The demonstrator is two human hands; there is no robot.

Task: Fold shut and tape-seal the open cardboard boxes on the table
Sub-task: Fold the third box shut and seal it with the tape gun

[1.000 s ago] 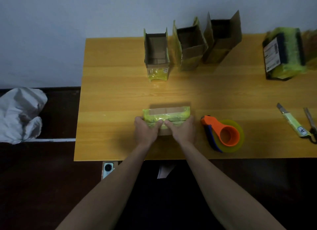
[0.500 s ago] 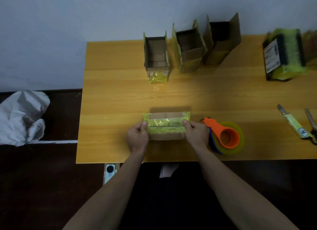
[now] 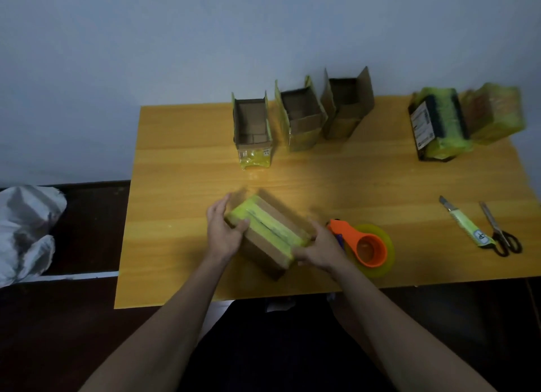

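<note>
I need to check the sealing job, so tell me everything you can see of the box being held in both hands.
The held box is a small brown cardboard carton, flaps folded shut, with a broad band of yellow-green tape along its top seam and over both ends. It sits turned diagonally near the front of the wooden table, slightly blurred. The left hand grips its far-left end, the right hand its near-right end. The orange tape dispenser lies just right of it.

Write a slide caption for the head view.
Both hands (left, right) grip a taped box beside the tape dispenser; three open boxes wait behind.
</note>
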